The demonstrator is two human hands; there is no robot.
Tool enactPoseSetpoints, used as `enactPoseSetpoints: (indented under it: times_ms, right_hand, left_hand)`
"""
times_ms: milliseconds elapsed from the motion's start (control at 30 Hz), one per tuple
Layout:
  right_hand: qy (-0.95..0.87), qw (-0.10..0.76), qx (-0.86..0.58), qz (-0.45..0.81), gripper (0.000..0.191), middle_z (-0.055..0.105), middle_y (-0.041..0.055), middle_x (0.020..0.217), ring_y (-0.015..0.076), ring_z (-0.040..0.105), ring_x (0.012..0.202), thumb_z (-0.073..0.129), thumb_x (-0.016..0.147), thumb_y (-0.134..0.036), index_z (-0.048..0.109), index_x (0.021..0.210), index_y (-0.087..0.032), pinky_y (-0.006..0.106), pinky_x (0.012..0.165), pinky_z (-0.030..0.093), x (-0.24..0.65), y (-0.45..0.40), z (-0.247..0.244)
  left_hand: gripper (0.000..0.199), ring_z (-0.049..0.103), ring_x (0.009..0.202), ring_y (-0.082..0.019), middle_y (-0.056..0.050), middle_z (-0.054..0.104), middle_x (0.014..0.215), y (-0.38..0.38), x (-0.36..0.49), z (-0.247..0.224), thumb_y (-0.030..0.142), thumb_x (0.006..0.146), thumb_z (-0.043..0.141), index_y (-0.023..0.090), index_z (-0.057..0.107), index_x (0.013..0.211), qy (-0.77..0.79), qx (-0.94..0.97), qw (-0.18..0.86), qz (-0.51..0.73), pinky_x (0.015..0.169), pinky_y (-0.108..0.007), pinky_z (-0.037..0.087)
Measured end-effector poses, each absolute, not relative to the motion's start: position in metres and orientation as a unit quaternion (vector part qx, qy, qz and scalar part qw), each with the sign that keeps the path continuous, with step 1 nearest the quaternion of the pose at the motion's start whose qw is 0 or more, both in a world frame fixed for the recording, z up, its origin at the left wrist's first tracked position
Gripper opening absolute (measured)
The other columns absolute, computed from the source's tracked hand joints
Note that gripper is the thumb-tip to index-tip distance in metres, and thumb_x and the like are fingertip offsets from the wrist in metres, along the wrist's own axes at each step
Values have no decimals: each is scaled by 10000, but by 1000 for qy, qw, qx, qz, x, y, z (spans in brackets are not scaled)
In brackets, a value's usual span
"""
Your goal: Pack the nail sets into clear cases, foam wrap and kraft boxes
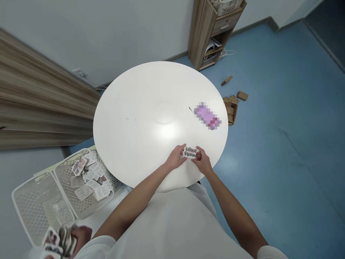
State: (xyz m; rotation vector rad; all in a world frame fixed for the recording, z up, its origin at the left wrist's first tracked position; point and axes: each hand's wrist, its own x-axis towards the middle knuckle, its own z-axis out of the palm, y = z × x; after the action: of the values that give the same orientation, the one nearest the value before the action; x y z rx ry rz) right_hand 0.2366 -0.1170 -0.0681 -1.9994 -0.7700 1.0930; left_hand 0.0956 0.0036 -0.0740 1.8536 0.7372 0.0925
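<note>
Between my two hands, over the near part of the round white table (129, 144), is a small white card (190, 152) bearing two rows of red and green ovals. My left hand (175, 157) grips its left edge, fingers closed. At the right edge, my right hand (204, 162) has its fingers and thumb closed on the card too. Whether the ovals are printed or separate pieces is too small to tell. A purple item, blurred by pixels (207, 116), lies on the table beyond my right hand.
At the left stand a white basket of cards (111, 169) and another basket (18, 208). Another person's hand (82, 235) holds several cards at bottom left. An open carton (235, 117) and brown boxes (242, 95) lie on the floor; a wooden cabinet (201, 39) stands behind.
</note>
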Motion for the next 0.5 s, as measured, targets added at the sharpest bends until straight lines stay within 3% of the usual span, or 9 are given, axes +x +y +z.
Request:
enactPoseSetpoints:
  times_ms: [500]
  right_hand:
    - [-269,305,-807,428,631,552,12,887,100,490,572,560,704,-267,330,1291,-241,302,634,475,332,-133,-83]
  left_hand:
    - [573,534,776,-163,-52,530,1019,-2,210,-80,178,729,561,226,334,1253,307,827,467,-66,685,-316,473]
